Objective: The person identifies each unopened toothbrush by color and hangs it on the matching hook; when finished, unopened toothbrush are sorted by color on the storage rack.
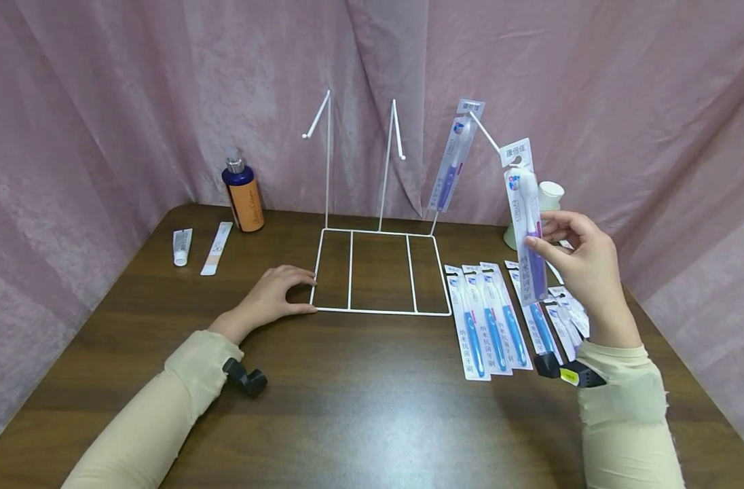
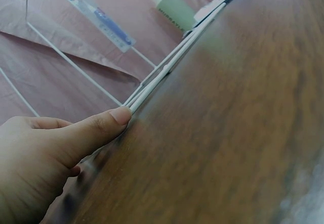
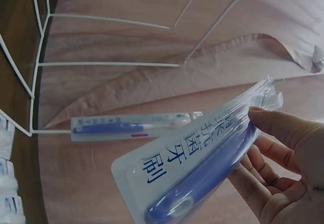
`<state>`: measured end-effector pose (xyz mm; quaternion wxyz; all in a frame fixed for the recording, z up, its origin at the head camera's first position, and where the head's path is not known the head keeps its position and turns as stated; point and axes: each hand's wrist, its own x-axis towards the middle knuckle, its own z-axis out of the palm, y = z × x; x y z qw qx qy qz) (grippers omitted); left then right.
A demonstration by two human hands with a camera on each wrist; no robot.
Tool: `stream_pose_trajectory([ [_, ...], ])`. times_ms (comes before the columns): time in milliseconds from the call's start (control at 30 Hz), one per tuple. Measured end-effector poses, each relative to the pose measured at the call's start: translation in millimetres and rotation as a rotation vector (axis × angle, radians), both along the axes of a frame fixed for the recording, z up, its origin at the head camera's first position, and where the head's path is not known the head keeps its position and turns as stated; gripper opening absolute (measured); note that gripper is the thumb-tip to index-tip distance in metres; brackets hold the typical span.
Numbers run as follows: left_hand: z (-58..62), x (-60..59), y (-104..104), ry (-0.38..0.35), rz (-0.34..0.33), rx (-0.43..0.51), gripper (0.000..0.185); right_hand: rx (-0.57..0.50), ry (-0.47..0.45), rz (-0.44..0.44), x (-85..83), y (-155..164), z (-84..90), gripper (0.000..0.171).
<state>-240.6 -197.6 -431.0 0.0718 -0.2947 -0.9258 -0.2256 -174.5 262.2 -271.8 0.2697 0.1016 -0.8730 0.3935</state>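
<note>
Where crumpled pink curtains (image 1: 103,109) wall off three sides, a dark wooden table (image 1: 360,407) carries a white wire display rack (image 1: 381,272). The left hand (image 1: 271,295) rests with relaxed fingers against the rack's front left corner. The right hand (image 1: 582,261) pinches a purple packaged toothbrush (image 1: 527,224) upright, above a row of blue packaged toothbrushes (image 1: 491,326). Another pack (image 1: 454,159) hangs on the rack's right peg.
</note>
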Motion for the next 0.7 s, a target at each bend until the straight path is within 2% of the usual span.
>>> stream_pose_trajectory([
  [133, -0.5, 0.9, 1, -0.002, 0.006, 0.007, 0.050, 0.021, -0.006, 0.019, -3.6, -4, -4.2, 0.043],
  [267, -1.5, 0.8, 1, 0.007, 0.004, 0.007, 0.050, -0.006, -0.002, 0.034, -8.3, -9, -8.5, 0.043],
  [500, 0.8, 1.5, 0, -0.012, 0.011, 0.003, 0.051, -0.074, 0.012, 0.000, -20.2, -16, -16.7, 0.041],
  [700, 0.1, 2.5, 1, -0.012, 0.012, 0.005, 0.052, -0.127, -0.004, -0.019, -37.6, -23, -22.3, 0.040],
])
